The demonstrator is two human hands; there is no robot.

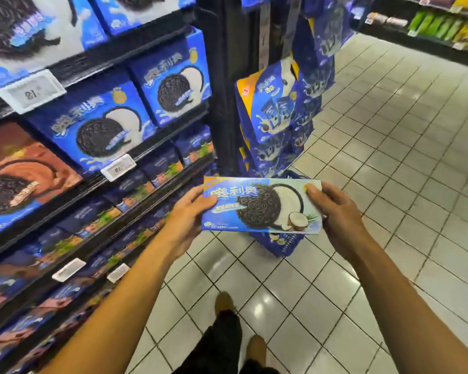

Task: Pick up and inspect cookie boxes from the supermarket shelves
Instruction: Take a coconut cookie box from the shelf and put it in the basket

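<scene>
Gripping a flat, glossy cardboard cookie box [261, 206] by its short ends, the left hand [185, 217] and right hand [335, 211] hold it face-up over pale tiled floor [389, 157]; stocked shelves [92, 130] at nine o'clock, hanging bags [278, 109] at twelve.

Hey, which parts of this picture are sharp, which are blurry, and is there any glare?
Head view: the held cookie box is sharp between left hand and right hand; shelf boxes at left smear with motion blur; floor tiles show soft glare; wide-angle bending at the edges.
</scene>
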